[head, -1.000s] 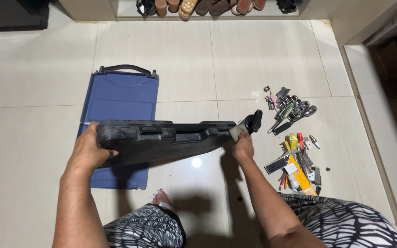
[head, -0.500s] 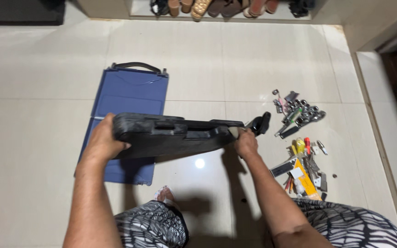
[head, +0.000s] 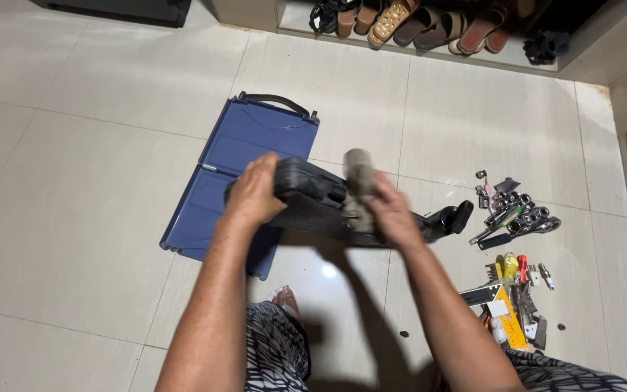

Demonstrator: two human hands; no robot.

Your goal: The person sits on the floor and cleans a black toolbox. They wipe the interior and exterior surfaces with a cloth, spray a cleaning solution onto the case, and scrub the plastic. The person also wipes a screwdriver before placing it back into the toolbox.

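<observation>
One blue case lid [head: 244,170] lies open on the floor. Your left hand [head: 254,192] grips one black tray [head: 313,203], held above it; your right hand [head: 393,218] presses one grey cloth [head: 359,174] against it. One tool pile [head: 513,247] lies right.

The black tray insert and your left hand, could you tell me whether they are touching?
Touching. The head view shows the left hand wrapped over the near-left end of the black tray insert, fingers curled on its edge, lifting it above the floor.
</observation>
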